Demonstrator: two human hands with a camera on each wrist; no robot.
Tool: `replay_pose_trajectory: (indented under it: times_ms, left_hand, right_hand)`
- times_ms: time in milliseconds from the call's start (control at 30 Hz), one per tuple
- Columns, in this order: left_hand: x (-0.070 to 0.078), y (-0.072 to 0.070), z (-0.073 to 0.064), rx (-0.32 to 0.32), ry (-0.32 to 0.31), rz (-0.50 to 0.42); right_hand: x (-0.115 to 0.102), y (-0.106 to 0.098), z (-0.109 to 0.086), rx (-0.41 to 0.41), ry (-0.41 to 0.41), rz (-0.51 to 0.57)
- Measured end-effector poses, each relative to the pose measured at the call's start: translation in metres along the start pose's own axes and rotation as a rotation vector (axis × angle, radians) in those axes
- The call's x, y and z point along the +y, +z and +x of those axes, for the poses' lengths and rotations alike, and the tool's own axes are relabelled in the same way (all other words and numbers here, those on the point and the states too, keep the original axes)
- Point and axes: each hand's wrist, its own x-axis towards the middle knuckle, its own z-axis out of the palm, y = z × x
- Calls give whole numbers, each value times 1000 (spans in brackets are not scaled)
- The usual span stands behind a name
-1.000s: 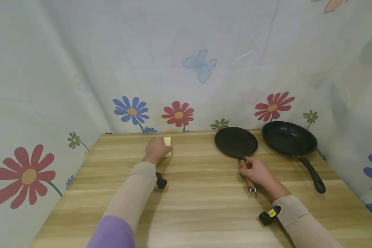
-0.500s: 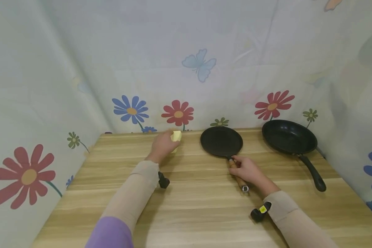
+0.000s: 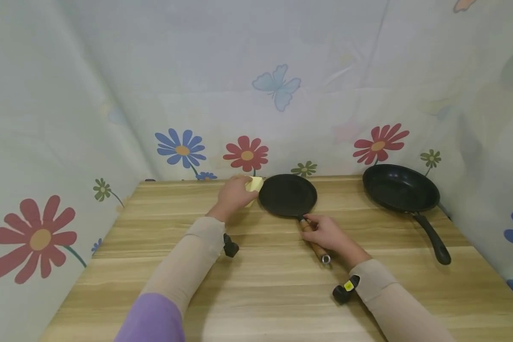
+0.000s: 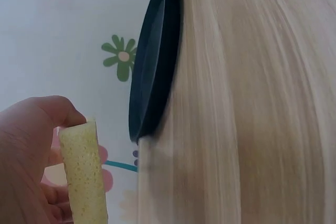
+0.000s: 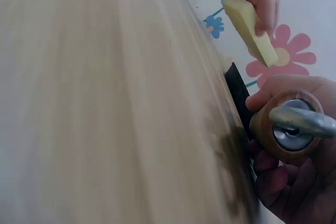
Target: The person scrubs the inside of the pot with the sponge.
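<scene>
A pale yellow sponge (image 4: 84, 171) is pinched between the thumb and fingers of my left hand (image 3: 234, 194). In the right wrist view the sponge (image 5: 250, 29) is raised above the table. It is close to the left rim of a flat black pan (image 3: 287, 194) in the head view. My right hand (image 3: 328, 232) grips that pan by its wooden handle (image 3: 318, 249), near the end that joins the pan. A metal hanging ring (image 5: 302, 121) sticks out of the handle's end in the right wrist view.
A deeper black frying pan (image 3: 399, 187) stands at the back right, its black handle (image 3: 432, 239) pointing toward the front right. Flower-printed cloth (image 3: 196, 61) hangs behind and beside the wooden table (image 3: 265, 294).
My right hand has drawn the flat pan leftward across the table. My left hand has lifted the sponge and brought it right, up to the pan's rim. The deeper frying pan stays put.
</scene>
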Motion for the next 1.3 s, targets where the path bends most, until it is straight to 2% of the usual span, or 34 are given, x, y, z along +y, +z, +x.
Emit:
replay_pose_trajectory:
  times_ms: [300, 600, 733, 867, 933, 1033, 1133, 1300]
  left_hand:
    - [20, 1, 15, 2, 37, 38]
    - [31, 8, 33, -24, 68, 70]
    - [34, 10, 40, -12, 89, 122]
    - [36, 17, 42, 18, 121, 213]
    - [35, 26, 44, 14, 129, 255]
    - [34, 39, 48, -6, 108, 297]
    - [36, 47, 51, -10, 85, 311]
    - [49, 51, 50, -25, 70, 278]
  right_hand:
    - [-16, 16, 14, -26, -41, 21]
    - [-33, 28, 20, -54, -67, 55]
    - [-36, 29, 22, -64, -72, 66]
    - [-33, 33, 21, -65, -86, 69]
    - [-30, 35, 20, -73, -93, 70]
    - [-28, 38, 17, -94, -96, 76]
    - [-25, 39, 17, -97, -105, 85]
    - [-22, 38, 19, -83, -110, 79]
